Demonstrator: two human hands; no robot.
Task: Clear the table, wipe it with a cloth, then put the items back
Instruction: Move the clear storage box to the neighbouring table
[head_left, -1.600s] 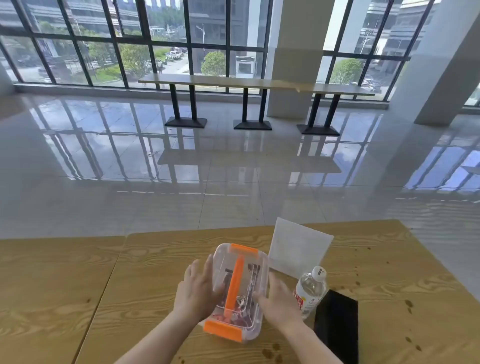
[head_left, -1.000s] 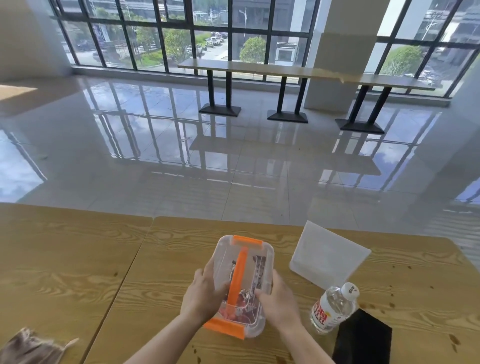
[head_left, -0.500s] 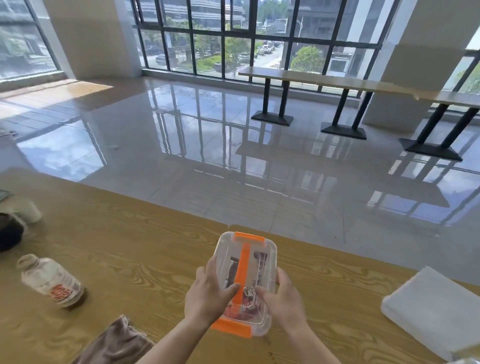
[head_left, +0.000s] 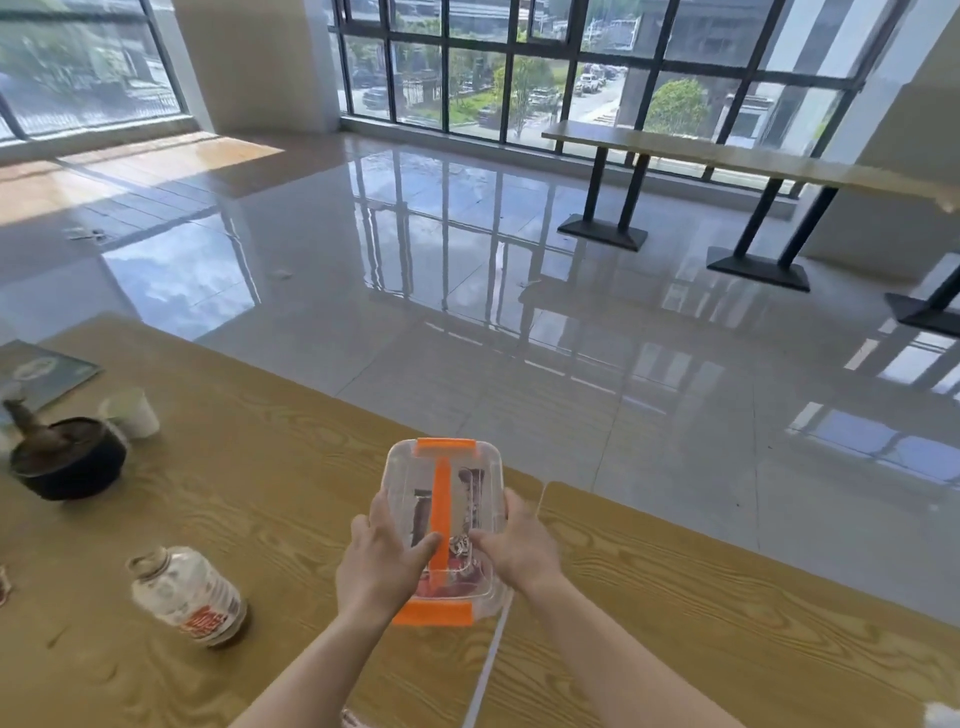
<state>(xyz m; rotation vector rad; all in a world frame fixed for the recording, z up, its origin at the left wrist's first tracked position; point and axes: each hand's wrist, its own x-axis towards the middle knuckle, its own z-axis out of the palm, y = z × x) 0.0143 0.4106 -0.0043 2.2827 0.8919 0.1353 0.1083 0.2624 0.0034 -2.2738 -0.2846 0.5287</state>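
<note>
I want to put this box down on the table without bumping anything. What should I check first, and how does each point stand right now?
1. Grip: left hand and right hand both hold the clear box by its long sides: ok.
2. Lid: both orange latches lie flat against it: ok.
3. Landing spot: bare table wood to the left of the box: ok.
4. Bottle stands apart, left of the left hand: ok.
5. Black bowl and white cup sit far left, out of the way: ok.
6. Box bottom lifted off the table or resting on it: cannot tell.
</note>
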